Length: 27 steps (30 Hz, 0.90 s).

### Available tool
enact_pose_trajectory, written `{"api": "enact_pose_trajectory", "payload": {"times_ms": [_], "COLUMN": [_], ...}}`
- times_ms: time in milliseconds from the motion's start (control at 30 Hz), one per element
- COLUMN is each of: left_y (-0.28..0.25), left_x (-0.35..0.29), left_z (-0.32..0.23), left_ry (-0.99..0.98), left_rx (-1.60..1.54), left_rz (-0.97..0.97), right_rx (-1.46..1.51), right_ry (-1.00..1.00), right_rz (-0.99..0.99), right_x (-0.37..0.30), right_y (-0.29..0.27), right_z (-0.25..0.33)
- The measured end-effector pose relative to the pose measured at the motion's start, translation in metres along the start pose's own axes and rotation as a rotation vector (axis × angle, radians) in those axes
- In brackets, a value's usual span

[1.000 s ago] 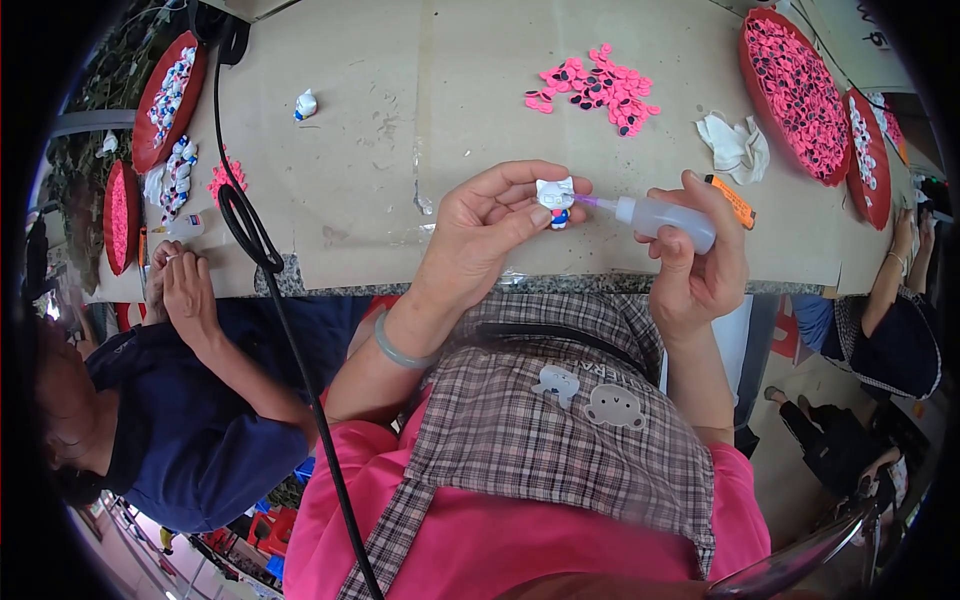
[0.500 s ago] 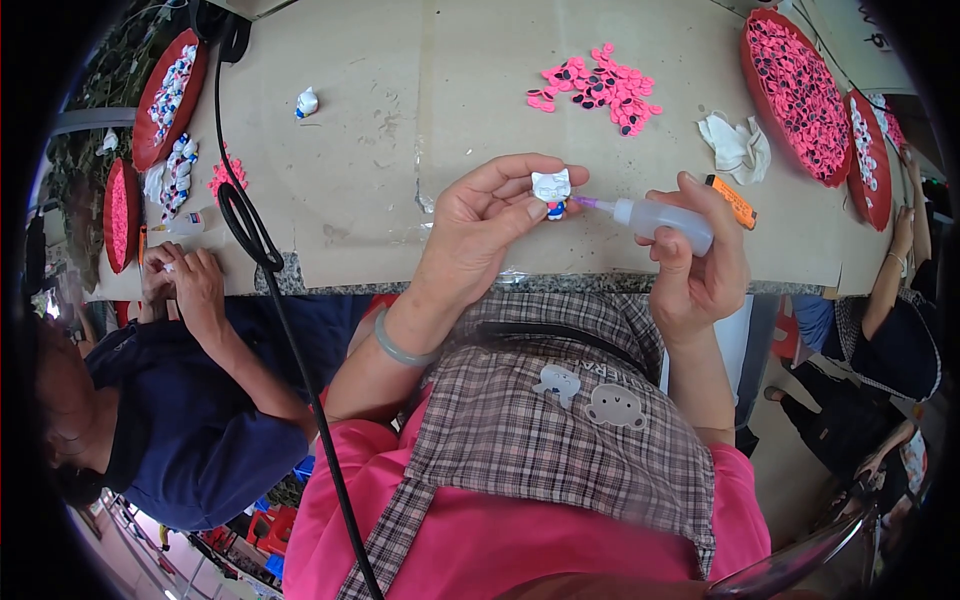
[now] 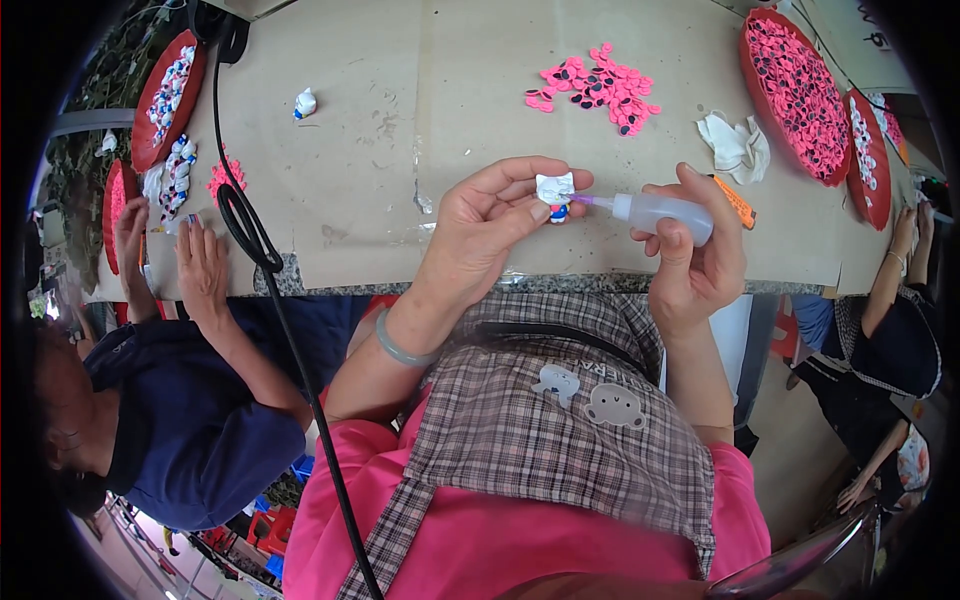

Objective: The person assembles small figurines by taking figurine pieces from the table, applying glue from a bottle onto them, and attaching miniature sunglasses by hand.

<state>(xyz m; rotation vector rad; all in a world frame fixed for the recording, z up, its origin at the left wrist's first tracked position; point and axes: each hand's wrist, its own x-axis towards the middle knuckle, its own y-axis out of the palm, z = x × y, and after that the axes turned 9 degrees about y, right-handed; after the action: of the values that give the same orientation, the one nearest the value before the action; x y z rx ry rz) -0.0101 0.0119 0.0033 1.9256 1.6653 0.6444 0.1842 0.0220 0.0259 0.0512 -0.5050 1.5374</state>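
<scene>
Between the thumb and fingers of my left hand (image 3: 500, 210) sits a small cat figurine (image 3: 555, 188), white-headed with a blue and pink body. My right hand (image 3: 700, 255) grips a translucent squeeze bottle (image 3: 668, 215) lying sideways. Its thin purple nozzle tip (image 3: 592, 201) points left and meets, or nearly meets, the figurine's right side; contact is too small to tell. Above the hands lies a loose pile of pink pieces (image 3: 600, 85), several with dark undersides. A second small white and blue figurine (image 3: 305, 103) rests alone to the far left.
A crumpled white cloth (image 3: 735, 148) and an orange box-like object (image 3: 735, 203) lie right of the bottle. Red trays (image 3: 838, 178) of small parts stand at both sides. A black cable (image 3: 285, 330) hangs down at left. Co-workers' hands (image 3: 203, 270) are at the left and right.
The figurine has turned and shifted slightly in my left hand, the bottle staying beside it. The left co-worker's hands have moved apart.
</scene>
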Motion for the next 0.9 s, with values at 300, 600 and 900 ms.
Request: {"api": "enact_pose_trajectory", "payload": {"times_ms": [300,600,900], "left_y": [0.000,-0.002,-0.007], "left_x": [0.001,0.001,0.002], "left_z": [0.000,-0.004,-0.004], "left_ry": [-0.014,0.008,0.006], "left_rx": [0.001,0.007,-0.023], "left_rz": [-0.013,-0.020,-0.027], "right_rx": [-0.045,0.446,0.059], "right_ry": [-0.010,0.226,0.415], "right_rz": [0.027,-0.116,0.018], "right_x": [0.002,0.030,0.046], "right_y": [-0.004,-0.011,-0.018], "right_z": [-0.001,-0.017,-0.054]}}
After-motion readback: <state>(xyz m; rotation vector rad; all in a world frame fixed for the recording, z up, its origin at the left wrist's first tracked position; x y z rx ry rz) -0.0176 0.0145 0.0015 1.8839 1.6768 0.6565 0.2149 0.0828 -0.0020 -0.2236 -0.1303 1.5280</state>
